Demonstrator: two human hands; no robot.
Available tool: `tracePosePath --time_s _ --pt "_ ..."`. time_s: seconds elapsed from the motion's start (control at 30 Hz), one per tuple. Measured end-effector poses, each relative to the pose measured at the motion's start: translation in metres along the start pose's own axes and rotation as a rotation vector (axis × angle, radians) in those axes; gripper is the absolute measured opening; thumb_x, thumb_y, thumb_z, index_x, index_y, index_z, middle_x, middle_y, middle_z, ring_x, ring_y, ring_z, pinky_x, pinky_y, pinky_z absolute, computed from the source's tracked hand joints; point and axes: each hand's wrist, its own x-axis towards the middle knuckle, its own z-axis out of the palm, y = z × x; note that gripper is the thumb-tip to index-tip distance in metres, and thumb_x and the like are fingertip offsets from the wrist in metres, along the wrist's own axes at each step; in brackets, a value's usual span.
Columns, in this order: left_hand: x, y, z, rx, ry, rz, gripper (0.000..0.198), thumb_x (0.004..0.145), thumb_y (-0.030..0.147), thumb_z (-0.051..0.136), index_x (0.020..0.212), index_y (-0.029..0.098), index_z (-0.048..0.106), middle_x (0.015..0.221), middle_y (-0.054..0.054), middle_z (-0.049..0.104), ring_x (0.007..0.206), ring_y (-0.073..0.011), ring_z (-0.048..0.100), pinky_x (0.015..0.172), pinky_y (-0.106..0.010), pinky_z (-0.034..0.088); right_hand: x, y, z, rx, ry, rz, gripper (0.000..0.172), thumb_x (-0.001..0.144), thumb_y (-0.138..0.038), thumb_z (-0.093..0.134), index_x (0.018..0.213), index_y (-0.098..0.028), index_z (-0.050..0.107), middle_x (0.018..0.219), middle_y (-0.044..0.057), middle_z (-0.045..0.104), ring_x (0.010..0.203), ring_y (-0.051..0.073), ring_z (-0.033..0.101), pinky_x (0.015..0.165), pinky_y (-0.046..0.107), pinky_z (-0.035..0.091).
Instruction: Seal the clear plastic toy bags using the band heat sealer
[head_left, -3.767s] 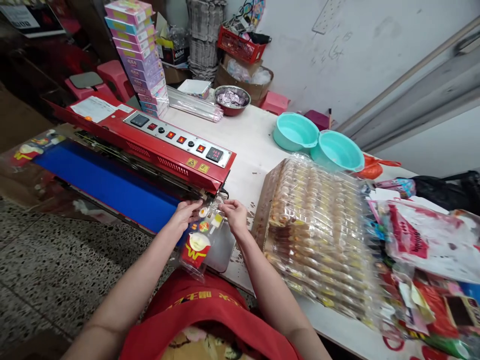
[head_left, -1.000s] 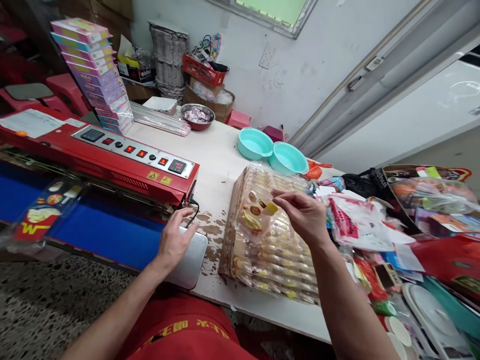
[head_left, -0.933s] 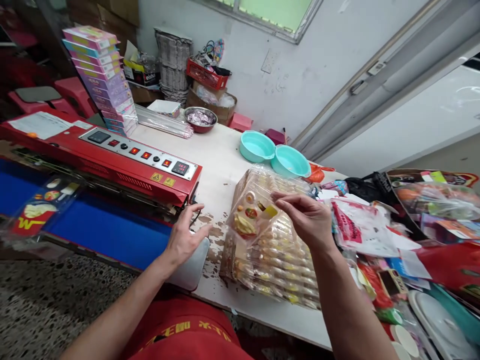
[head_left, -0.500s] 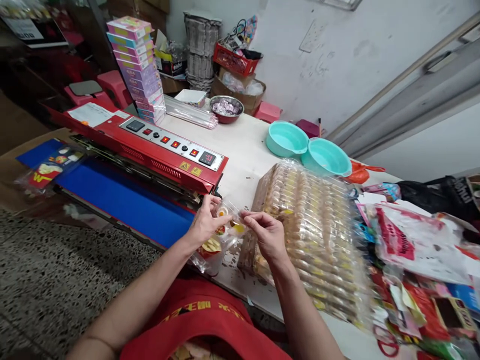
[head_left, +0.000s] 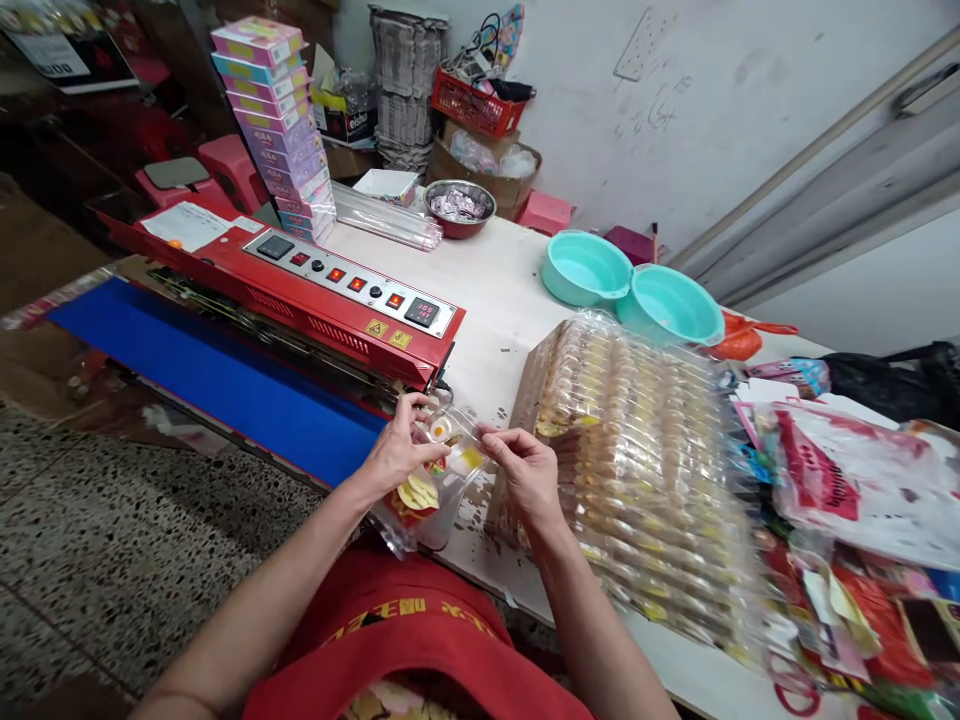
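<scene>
A clear plastic bag [head_left: 420, 492] with small food-shaped pieces inside, an egg and yellow chips among them, is stretched between my two hands. My left hand [head_left: 403, 445] grips its upper left part, close to the right end of the red band sealing machine [head_left: 345, 320]. At the bag's upper right edge, my right hand [head_left: 525, 468] pinches the film between thumb and forefinger. The machine's blue conveyor belt [head_left: 225, 385] lies left of my left hand. Just right of my right hand stands a large block of packed clear bags [head_left: 637, 470].
Two turquoise basins [head_left: 586, 268] stand behind the packed bags. A metal bowl of sachets [head_left: 459, 207] and a tall stack of boxes [head_left: 281, 130] are at the back. Plastic bags [head_left: 855, 480] and red scissors [head_left: 795, 688] clutter the right side.
A filled bag at the left end of the belt is gone from there. Both hands keep hold of their bag, which has shifted slightly left and flattened. The view has moved a little.
</scene>
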Motion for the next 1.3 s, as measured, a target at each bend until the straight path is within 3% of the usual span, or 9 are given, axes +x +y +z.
tracePosePath --time_s 0.13,0.23,0.3,0.47,0.67,0.77,0.97,1.13,1.3 --pt "-0.001 -0.006 0.0 -0.066 -0.018 -0.105 0.068 0.063 0.032 0.081 0.119 0.022 0.044 0.091 -0.001 0.064 0.074 -0.0167 0.064 0.066 -0.028 0.049 0.001 0.002 0.004 0.004 -0.032 0.021 0.019 0.066 -0.036 0.082 0.067 -0.02 0.073 0.09 0.007 0.076 0.093 0.025 0.069 0.086 0.039 0.052" --pt "-0.002 -0.001 -0.002 -0.27 -0.063 -0.188 0.078 0.061 0.035 0.084 0.127 0.021 0.045 0.103 -0.006 0.067 0.084 -0.0187 0.066 0.07 -0.028 0.05 0.001 0.002 0.006 -0.009 -0.054 0.021 0.017 0.066 -0.036 0.081 0.068 -0.021 0.073 0.089 0.006 0.076 0.091 0.024 0.069 0.086 0.037 0.052" --pt "0.001 0.006 -0.007 -0.416 -0.053 -0.273 0.071 0.065 0.041 0.081 0.126 0.019 0.052 0.107 -0.009 0.068 0.086 -0.0181 0.066 0.07 -0.026 0.05 0.002 0.001 0.008 -0.024 -0.091 0.037 0.017 0.066 -0.036 0.081 0.068 -0.021 0.074 0.089 0.006 0.076 0.09 0.023 0.069 0.084 0.036 0.052" --pt "0.015 0.011 -0.02 -0.505 0.068 -0.435 0.042 0.053 0.036 0.085 0.084 0.01 0.071 0.08 -0.009 0.071 0.065 -0.0143 0.062 0.055 -0.022 0.045 0.007 0.009 0.018 -0.044 -0.178 0.086 0.019 0.064 -0.038 0.081 0.066 -0.021 0.074 0.089 0.007 0.077 0.088 0.024 0.07 0.083 0.037 0.053" --pt "0.029 -0.023 -0.007 -0.507 0.399 -0.384 0.03 0.056 0.036 0.081 0.066 0.013 0.065 0.058 -0.004 0.066 0.048 -0.0134 0.057 0.048 -0.024 0.043 0.017 0.035 0.035 -0.103 -0.059 0.106 0.021 0.058 -0.037 0.083 0.068 -0.02 0.075 0.084 0.007 0.076 0.083 0.024 0.07 0.079 0.037 0.054" --pt "0.036 -0.036 -0.007 -0.503 0.431 -0.396 0.029 0.063 0.038 0.077 0.064 0.014 0.06 0.051 0.0 0.061 0.042 -0.0118 0.053 0.044 -0.023 0.04 0.025 0.047 0.043 -0.064 -0.021 0.125 0.027 0.055 -0.037 0.084 0.073 -0.019 0.074 0.077 0.006 0.076 0.074 0.022 0.069 0.072 0.036 0.055" --pt "0.036 -0.043 -0.037 -0.503 0.315 -0.498 0.039 0.052 0.024 0.086 0.082 0.011 0.064 0.067 -0.008 0.07 0.048 -0.0166 0.062 0.045 -0.025 0.046 0.057 0.07 0.062 0.109 0.035 0.247 0.041 0.045 -0.031 0.086 0.079 -0.017 0.067 0.071 0.004 0.073 0.064 0.018 0.067 0.06 0.029 0.052" --pt "0.035 -0.048 -0.062 -0.501 0.357 -0.494 0.05 0.046 0.019 0.089 0.087 0.012 0.061 0.065 -0.006 0.07 0.051 -0.0186 0.064 0.05 -0.028 0.051 0.072 0.08 0.086 0.137 0.079 0.238 0.046 0.046 -0.043 0.085 0.076 -0.018 0.061 0.062 0.0 0.068 0.055 0.015 0.059 0.053 0.027 0.046" --pt "0.042 -0.049 -0.075 -0.51 0.387 -0.46 0.046 0.045 0.016 0.088 0.083 0.01 0.064 0.068 -0.005 0.071 0.055 -0.0168 0.066 0.054 -0.026 0.053 0.066 0.061 0.059 0.03 0.011 0.161 0.049 0.057 -0.054 0.079 0.086 -0.018 0.062 0.072 0.001 0.067 0.066 0.014 0.062 0.065 0.027 0.05"
